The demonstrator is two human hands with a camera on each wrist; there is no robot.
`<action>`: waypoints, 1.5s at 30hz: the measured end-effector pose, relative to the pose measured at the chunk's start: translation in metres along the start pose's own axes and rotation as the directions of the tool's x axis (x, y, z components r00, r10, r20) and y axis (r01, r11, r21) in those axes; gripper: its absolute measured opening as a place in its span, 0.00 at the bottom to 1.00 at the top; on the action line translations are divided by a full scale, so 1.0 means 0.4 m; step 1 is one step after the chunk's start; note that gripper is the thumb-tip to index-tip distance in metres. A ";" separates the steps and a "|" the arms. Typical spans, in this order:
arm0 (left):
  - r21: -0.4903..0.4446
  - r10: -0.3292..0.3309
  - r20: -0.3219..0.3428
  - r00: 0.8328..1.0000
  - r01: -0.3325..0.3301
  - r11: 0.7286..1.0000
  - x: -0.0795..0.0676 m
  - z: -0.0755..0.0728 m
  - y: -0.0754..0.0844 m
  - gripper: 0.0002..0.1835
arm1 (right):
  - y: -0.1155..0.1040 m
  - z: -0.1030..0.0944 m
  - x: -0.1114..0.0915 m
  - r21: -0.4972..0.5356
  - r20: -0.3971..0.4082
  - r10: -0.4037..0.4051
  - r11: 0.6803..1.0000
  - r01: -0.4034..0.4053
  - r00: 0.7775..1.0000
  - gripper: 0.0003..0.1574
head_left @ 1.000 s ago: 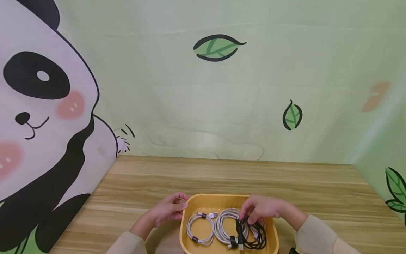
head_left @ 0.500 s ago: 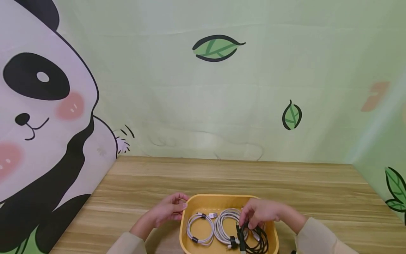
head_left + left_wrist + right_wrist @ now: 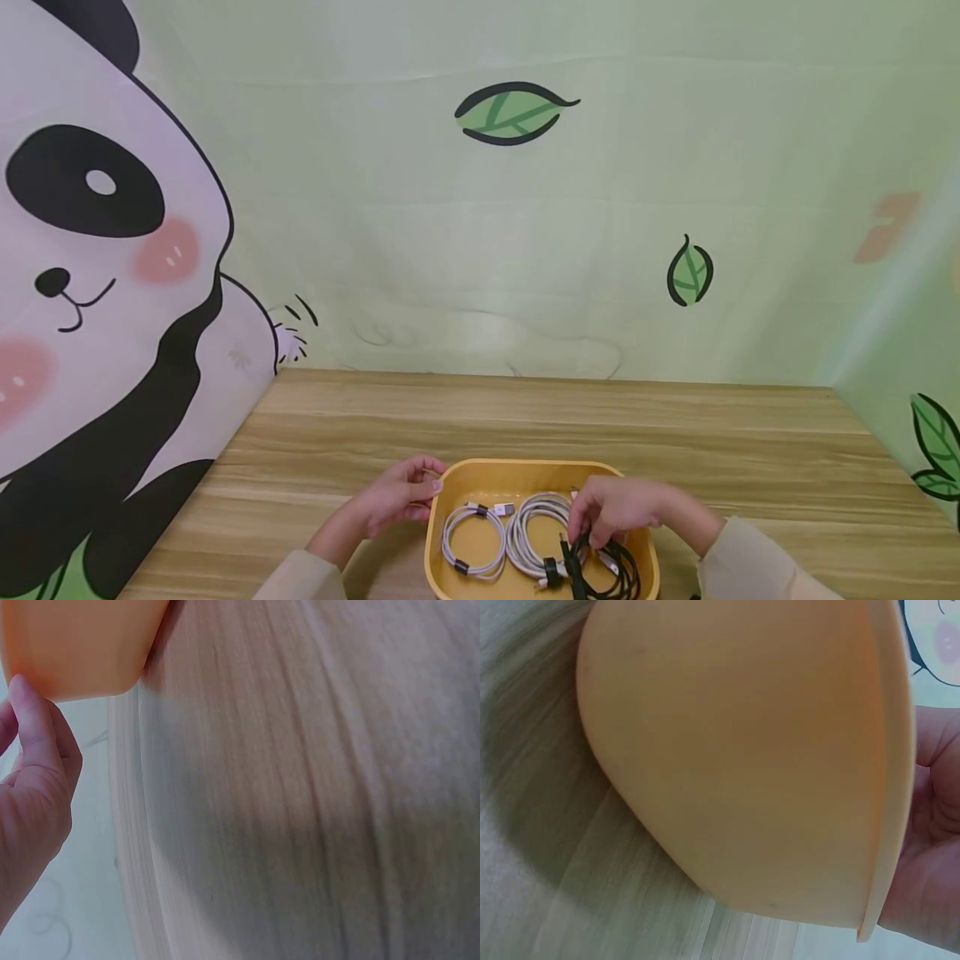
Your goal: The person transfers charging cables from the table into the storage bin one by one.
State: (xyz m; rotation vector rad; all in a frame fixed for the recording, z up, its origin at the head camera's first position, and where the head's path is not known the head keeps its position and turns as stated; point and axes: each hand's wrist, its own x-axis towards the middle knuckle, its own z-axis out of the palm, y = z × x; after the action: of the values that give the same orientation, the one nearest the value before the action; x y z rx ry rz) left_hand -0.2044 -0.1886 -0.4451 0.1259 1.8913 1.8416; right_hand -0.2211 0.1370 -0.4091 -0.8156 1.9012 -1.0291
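Observation:
A yellow plastic bin (image 3: 480,467) stands at the table's front edge in the head view. My left hand (image 3: 401,493) holds its upper left rim between thumb and fingers; the left wrist view shows that hand (image 3: 37,761) at the bin's corner. Inside, my right hand (image 3: 617,507) pinches a coiled black cable (image 3: 611,571) at the right end. To its left lie a thick coil of whitish cable (image 3: 528,546) with a black strap and a smaller white USB cable (image 3: 447,546) tied in a loop. In the right wrist view the bin's wall (image 3: 735,765) hides the fingertips.
The wood-grain table (image 3: 525,417) spreads behind and to both sides of the bin. A pale green backdrop (image 3: 375,208) with a printed panda and leaves hangs along its back and sides. A small dark object (image 3: 695,596) barely shows beside the right sleeve.
My right hand has lowered slightly toward the front of the bin, bringing the black cable with it, down and a little to the right. The left hand and bin have stayed put.

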 end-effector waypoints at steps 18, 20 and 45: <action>-0.008 0.000 0.003 1.000 0.000 1.000 0.001 -0.001 -0.003 0.19 | -0.017 0.011 -0.009 -0.061 -0.055 0.095 0.993 -0.098 0.994 0.13; -0.006 0.003 0.004 1.000 -0.003 1.000 0.001 -0.001 -0.002 0.20 | -0.018 0.012 -0.008 -0.074 -0.065 0.098 0.992 -0.103 0.993 0.13; -0.012 0.005 0.014 1.000 -0.005 1.000 0.002 -0.002 -0.004 0.20 | -0.027 0.018 -0.004 -0.268 -0.106 0.095 0.956 -0.120 0.990 0.09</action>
State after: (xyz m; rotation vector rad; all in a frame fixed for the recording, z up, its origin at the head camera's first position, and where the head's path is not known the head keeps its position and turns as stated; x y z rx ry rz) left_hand -0.2050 -0.1892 -0.4467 0.1388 1.8715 1.8503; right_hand -0.2122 0.1308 -0.4016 -0.8198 2.1742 -0.7580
